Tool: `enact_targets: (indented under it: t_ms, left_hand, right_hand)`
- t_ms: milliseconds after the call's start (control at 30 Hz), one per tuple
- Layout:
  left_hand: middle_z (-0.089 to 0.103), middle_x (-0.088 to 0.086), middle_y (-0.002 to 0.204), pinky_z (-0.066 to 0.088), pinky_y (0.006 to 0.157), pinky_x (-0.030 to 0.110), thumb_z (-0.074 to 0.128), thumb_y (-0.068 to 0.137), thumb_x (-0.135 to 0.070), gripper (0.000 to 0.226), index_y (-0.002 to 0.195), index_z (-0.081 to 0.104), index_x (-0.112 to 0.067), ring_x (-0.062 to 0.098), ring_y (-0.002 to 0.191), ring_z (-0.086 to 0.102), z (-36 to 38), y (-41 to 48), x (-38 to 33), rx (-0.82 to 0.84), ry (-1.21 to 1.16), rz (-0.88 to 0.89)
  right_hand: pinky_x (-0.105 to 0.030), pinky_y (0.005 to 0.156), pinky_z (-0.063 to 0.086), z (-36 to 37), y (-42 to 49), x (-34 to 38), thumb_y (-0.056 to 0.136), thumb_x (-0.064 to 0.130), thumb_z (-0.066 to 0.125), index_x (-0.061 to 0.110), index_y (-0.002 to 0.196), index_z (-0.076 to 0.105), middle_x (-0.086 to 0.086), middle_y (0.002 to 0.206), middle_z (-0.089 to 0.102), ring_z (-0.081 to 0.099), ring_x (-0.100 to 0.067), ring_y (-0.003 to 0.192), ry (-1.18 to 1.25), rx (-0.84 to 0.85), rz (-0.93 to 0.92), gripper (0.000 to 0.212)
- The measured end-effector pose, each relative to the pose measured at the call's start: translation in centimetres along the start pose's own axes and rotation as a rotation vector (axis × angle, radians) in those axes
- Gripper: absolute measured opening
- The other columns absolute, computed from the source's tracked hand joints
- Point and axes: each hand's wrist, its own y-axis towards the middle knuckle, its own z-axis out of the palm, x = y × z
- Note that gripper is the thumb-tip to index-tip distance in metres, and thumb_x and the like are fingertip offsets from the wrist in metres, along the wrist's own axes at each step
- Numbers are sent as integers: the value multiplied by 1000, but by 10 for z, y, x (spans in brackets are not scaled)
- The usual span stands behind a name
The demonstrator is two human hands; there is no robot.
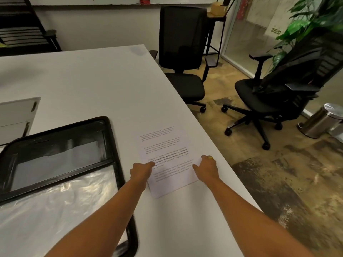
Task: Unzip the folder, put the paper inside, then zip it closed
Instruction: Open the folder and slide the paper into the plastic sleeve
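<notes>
Entry: printed paper (165, 145), laid flat on the white table (92, 80), just right of the folder (113, 145), pressed at its near end by both hands.

Detail: left hand (142, 171) is set on the sheet's left edge, fingers extended. Right hand (206, 167) is set on the right edge, knuckles bent; a pinch cannot be told. Folder is judged already unzipped. One corner is best lifted cleanly and the sheet kept uncreased. Also noted: two office chairs (181, 52), steel bin (323, 121), plant (311, 19).
</notes>
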Motion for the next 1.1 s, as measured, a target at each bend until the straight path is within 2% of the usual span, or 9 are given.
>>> enact_targets:
  t_ms: [100, 267, 400, 633, 733, 800, 933, 1000, 1100]
  left_hand:
    - [42, 18, 138, 40, 99, 47, 62, 85, -34, 67, 137, 33, -6, 37, 122, 44, 5, 5, -1, -29, 24, -50]
    - [43, 18, 137, 40, 101, 49, 63, 84, -35, 69, 138, 31, -7, 38, 121, 45, 5, 12, -1, -48, -13, -89]
    - [44, 18, 136, 43, 99, 48, 63, 83, -35, 68, 137, 34, -6, 38, 118, 47, 6, 15, 2, -53, -26, -92]
    - [38, 18, 141, 40, 97, 44, 61, 87, -28, 67, 140, 29, -4, 37, 125, 42, 3, 10, 7, -109, 154, 101]
    - [36, 17, 145, 38, 106, 46, 67, 84, -30, 77, 144, 24, -7, 36, 129, 40, -7, 12, 5, -101, -1, 177]
    - [40, 12, 143, 39, 105, 47, 69, 81, -30, 80, 144, 23, -14, 33, 128, 43, -15, 14, -1, -9, -196, 180]
    - [60, 10, 125, 49, 86, 40, 63, 85, -14, 41, 124, 51, -16, 25, 101, 61, -29, 7, -14, 219, -349, 317]
    - [65, 9, 115, 52, 82, 39, 59, 87, -8, 31, 117, 57, -12, 24, 98, 62, -34, 4, -19, 227, -369, 426]
    - [73, -6, 94, 53, 81, 37, 56, 88, -6, 21, 105, 62, -18, 18, 92, 66, -40, -1, -20, 227, -346, 512]
  right_hand:
    - [-38, 100, 41, 0, 9, 6, 95, 25, 47, 2, 127, 43, -17, 132, 46, 46, -29, 121, -4, 26, 49, 40]
    - [-43, 105, 37, 2, 19, 9, 95, 33, 44, 5, 134, 35, -15, 139, 42, 41, -31, 127, 86, 129, 170, 49]
    - [-34, 96, 42, 1, 20, 6, 98, 19, 36, 3, 130, 42, -16, 133, 50, 49, -30, 120, 86, 94, 116, 36]
    - [-34, 97, 43, -2, 12, 1, 98, 7, 38, 7, 130, 47, -15, 132, 53, 52, -30, 117, 536, 20, 47, 34]
    - [-30, 100, 40, -8, 5, -4, 97, 9, 41, 6, 130, 48, -8, 127, 55, 51, -22, 113, 757, 36, -6, 34]
    - [-32, 101, 42, -13, 4, -7, 97, 11, 43, 12, 122, 54, -5, 123, 58, 53, -21, 110, 865, 45, -64, 27]
    - [-26, 80, 48, -25, 0, -4, 97, 11, 44, 23, 97, 58, -2, 101, 65, 58, -20, 95, 976, 71, -162, 19]
    - [-25, 79, 49, -30, 0, -2, 96, 10, 45, 24, 93, 57, -1, 99, 65, 59, -21, 96, 989, 97, -199, 19]
    - [-24, 84, 51, -32, -2, 3, 93, 9, 51, 23, 97, 56, -4, 108, 64, 60, -22, 100, 989, 156, -231, 15]
